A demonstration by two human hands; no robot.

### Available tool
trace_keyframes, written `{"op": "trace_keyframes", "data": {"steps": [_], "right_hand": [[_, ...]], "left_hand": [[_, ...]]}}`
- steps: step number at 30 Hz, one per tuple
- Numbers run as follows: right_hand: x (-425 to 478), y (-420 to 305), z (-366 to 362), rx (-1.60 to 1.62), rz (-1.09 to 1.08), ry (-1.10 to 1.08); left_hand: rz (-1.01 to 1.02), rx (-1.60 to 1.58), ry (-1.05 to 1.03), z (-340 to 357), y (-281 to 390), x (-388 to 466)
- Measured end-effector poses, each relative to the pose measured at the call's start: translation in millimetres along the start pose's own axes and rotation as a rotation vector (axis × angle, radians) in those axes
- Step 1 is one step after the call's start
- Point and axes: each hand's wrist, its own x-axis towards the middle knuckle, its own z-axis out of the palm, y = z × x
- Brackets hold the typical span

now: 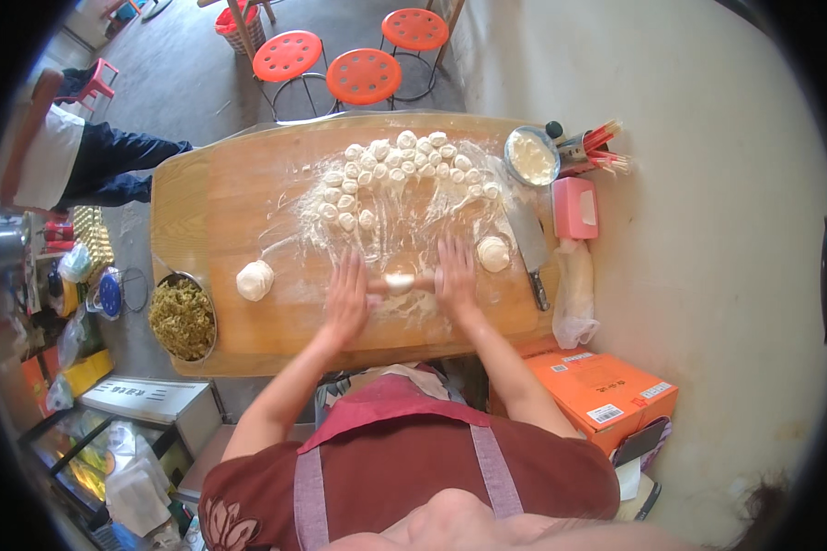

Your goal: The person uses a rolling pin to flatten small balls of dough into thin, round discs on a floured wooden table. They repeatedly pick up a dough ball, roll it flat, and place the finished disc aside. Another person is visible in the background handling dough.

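Observation:
Both palms lie on a wooden rolling pin point(424, 283), one at each end: my left hand point(348, 293) on the left, my right hand point(456, 275) on the right. Fingers point away from me, nearly straight. Between the hands, a small white piece of dough point(400, 281) shows at the pin's middle. Beyond them, many small dough pieces point(380, 170) lie in a floury arc on the wooden board point(262, 186). One stack of round dough wrappers point(255, 280) sits left of my left hand; another pale, round stack point(493, 254) is close to my right hand.
A bowl of chopped green filling point(182, 318) stands at the left edge. On the right are a cleaver point(527, 237), a bowl of flour point(532, 157), a chopstick holder point(575, 153) and a pink box point(575, 209). A person point(103, 162) stands beyond the table's left end.

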Motion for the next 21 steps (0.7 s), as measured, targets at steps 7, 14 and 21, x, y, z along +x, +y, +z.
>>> {"op": "trace_keyframes", "data": {"steps": [7,14,21], "right_hand": [[45,-22,-6,0.077,0.097,0.162],[55,-37,-11,0.072,0.165,0.19],[0,-32,-10,0.028,0.046,-0.025]], "left_hand": [[-0.069,0.047,0.073,2,-4,55],[-0.058,0.062,0.079,8,-14,77],[0.065,0.02,0.033,-1,-6,37]]}}
